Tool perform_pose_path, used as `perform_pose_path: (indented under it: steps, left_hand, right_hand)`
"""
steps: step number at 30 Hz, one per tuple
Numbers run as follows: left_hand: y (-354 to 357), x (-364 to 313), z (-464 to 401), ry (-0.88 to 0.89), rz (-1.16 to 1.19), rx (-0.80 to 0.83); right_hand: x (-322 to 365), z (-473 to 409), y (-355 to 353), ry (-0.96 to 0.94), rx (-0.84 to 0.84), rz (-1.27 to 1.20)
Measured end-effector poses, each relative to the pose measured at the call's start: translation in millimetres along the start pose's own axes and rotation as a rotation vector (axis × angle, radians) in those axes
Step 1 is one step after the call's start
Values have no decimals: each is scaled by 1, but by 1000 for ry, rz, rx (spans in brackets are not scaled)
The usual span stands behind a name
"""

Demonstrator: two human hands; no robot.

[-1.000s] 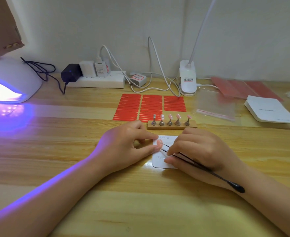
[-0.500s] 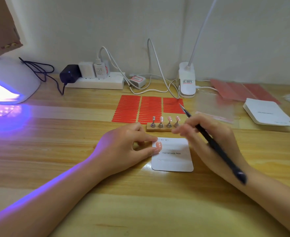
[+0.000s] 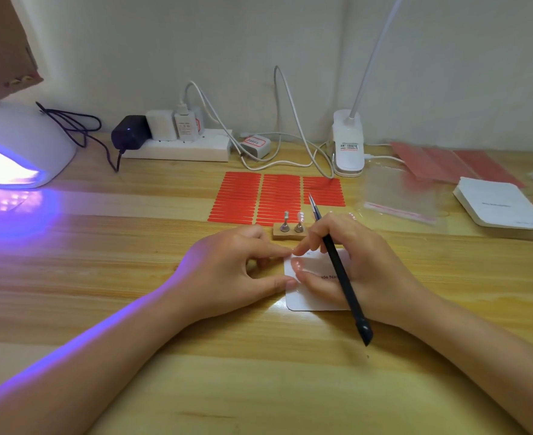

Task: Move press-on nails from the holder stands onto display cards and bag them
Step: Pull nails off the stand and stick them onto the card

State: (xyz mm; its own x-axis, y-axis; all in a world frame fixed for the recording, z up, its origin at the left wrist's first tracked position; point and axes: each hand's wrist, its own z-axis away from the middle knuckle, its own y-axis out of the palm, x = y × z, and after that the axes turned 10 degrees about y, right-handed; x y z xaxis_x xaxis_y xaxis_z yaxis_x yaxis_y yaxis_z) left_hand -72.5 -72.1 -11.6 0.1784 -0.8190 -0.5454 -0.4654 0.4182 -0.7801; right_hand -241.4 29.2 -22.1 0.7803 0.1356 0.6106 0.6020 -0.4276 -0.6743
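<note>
Item, centre of a pale wooden desk (image 3: 70, 277): one white display card (image 3: 309, 296), rounded corners, lying flat, partly printed with lettering that the right hand covers. On its upper left part, one pink press-on nail (image 3: 297, 264), lying between the fingertips of both hands. Left hand (image 3: 227, 271): grip narrow, forefinger and thumb stretched toward the card's left edge, thumb tip touching that edge, forefinger tip at the upper left corner; other fingers curled under; it holds nothing that can be seen. Right hand (image 3: 353, 265): grip closed round black tweezers (image 3: 340, 268), which run slantwise across the hand, points up toward the back of the desk, blunt end down over the wrist; its forefinger tip meets the left forefinger at the card's top edge, thumb lying on the card below the nail. Whether any finger actually presses the nail is not clear, the spot being small and blurred. Just behind the hands: wooden holder stand (image 3: 288, 234), two metal pegs showing, its right part hidden by the right hand. Behind that: three sheets of red adhesive strips (image 3: 258, 196). Right: clear bags (image 3: 400, 199), stack of white cards (image 3: 497, 202). Left: lit nail lamp (image 3: 17, 146). Rear: power strip (image 3: 177, 149), clip lamp (image 3: 348, 146).
</note>
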Motion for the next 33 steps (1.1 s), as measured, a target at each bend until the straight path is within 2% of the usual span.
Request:
perform_pose_path:
  steps: [26, 33]
  left_hand:
    - [-2, -3, -2, 3, 25, -3]
    - [-1, -3, -2, -3, 22, -2]
  right_hand:
    - [2, -2, 0, 39, 63, 28]
    - [3, -3, -1, 135, 131, -113]
